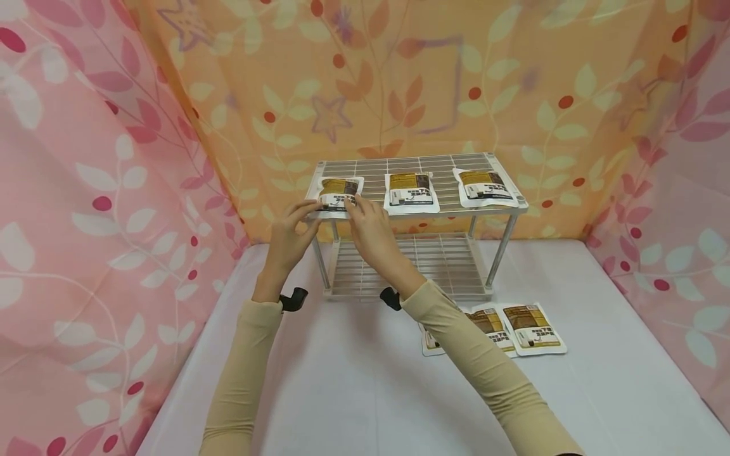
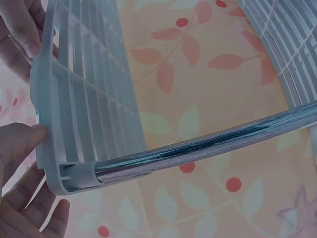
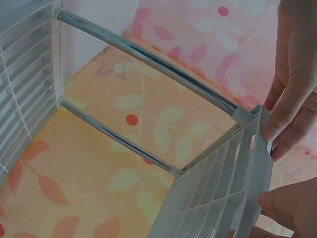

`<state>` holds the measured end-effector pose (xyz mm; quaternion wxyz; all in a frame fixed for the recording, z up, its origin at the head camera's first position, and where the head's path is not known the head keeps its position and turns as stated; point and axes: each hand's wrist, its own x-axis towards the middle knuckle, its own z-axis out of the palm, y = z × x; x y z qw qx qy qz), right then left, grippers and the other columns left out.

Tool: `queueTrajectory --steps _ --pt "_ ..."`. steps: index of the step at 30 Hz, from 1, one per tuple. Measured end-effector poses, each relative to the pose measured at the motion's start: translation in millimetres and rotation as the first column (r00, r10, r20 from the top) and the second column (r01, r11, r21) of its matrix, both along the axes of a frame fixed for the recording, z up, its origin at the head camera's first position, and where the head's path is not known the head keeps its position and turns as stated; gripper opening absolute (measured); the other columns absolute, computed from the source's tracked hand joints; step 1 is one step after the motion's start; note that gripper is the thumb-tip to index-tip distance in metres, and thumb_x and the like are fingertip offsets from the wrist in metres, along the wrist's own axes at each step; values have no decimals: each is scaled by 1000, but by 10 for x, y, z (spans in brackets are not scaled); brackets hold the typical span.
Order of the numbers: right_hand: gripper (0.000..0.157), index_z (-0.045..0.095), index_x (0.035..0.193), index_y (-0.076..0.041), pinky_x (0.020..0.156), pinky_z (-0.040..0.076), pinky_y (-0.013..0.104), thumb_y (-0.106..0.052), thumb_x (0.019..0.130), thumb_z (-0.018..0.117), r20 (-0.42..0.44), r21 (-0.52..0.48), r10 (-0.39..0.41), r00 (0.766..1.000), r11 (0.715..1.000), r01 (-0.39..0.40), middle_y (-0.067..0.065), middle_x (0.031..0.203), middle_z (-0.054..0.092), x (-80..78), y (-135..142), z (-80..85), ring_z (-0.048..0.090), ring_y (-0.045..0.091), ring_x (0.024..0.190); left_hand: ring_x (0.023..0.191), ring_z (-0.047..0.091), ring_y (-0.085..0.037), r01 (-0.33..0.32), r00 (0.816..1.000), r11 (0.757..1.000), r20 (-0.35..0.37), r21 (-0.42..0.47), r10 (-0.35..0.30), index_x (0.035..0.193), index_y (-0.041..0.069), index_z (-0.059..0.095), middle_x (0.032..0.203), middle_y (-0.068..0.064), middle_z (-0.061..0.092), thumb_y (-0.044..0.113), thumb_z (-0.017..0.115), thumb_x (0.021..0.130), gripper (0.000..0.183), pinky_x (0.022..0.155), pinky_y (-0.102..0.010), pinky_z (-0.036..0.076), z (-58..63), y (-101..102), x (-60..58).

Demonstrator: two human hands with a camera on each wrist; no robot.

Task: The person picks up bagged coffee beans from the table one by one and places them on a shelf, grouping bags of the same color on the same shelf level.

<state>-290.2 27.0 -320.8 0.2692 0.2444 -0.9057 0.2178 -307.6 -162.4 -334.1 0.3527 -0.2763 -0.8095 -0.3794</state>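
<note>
At the left front corner of the rack's top shelf lies a white pouch [image 1: 340, 187] with a brown and yellow label. My left hand [image 1: 288, 239] pinches its near left side, fingertips on the label and thumb by the shelf's front edge. On its near right side my right hand [image 1: 375, 235] grips with fingers bent over the pouch. In the left wrist view the left thumb [image 2: 22, 141] sits right at the shelf rim. From the right wrist, both hands' fingers show along the shelf edge [image 3: 262, 148]; the pouch is mostly hidden there.
Two similar pouches, a middle one [image 1: 410, 192] and a right one [image 1: 486, 187], lie along the top shelf. Several more pouches [image 1: 531, 328] overlap on the white table [image 1: 331, 392], partly behind the right sleeve. The lower shelf [image 1: 399, 266] stands between metal posts [image 1: 502, 250]. Patterned curtains [image 1: 399, 76] enclose the table.
</note>
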Motion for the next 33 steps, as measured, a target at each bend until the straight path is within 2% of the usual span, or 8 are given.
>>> queueTrajectory --steps 10,18,22,29,33 --pt "40 49 134 -5 105 37 40 -7 94 49 -4 3 1 1000 1000 -1 18 136 47 -57 19 25 46 31 121 111 54 -31 10 1000 1000 16 1 -10 112 3 66 113 -13 62 3 69 81 31 91 -45 46 14 12 -37" --pt "42 49 133 -5 103 39 38 -6 91 53 6 -50 22 1000 998 -22 18 135 47 -64 23 16 46 30 121 113 53 -30 3 998 1000 55 6 -3 113 3 66 115 -13 61 3 68 82 31 94 -45 44 18 5 -38" --pt "43 49 134 -6 104 38 39 -8 91 53 -10 -61 43 999 997 -44 18 137 45 -66 28 -10 44 31 123 111 54 -29 -1 1000 1000 7 20 1 115 3 65 115 -13 61 2 68 82 33 93 -42 45 13 24 -17" --pt "43 51 132 -5 99 43 39 -7 89 56 -91 -92 110 990 989 -118 19 137 44 -29 61 -85 46 31 119 109 57 -28 -1 988 999 -153 41 7 115 2 64 115 -14 62 -2 68 79 36 94 -39 45 -13 70 30" --pt "44 53 130 -5 90 48 37 -6 87 60 -138 -127 149 979 978 -167 20 135 46 5 98 -131 52 29 110 113 53 -31 18 986 999 -165 33 -13 116 1 63 119 -16 60 -3 67 80 37 95 -42 43 -42 94 95"
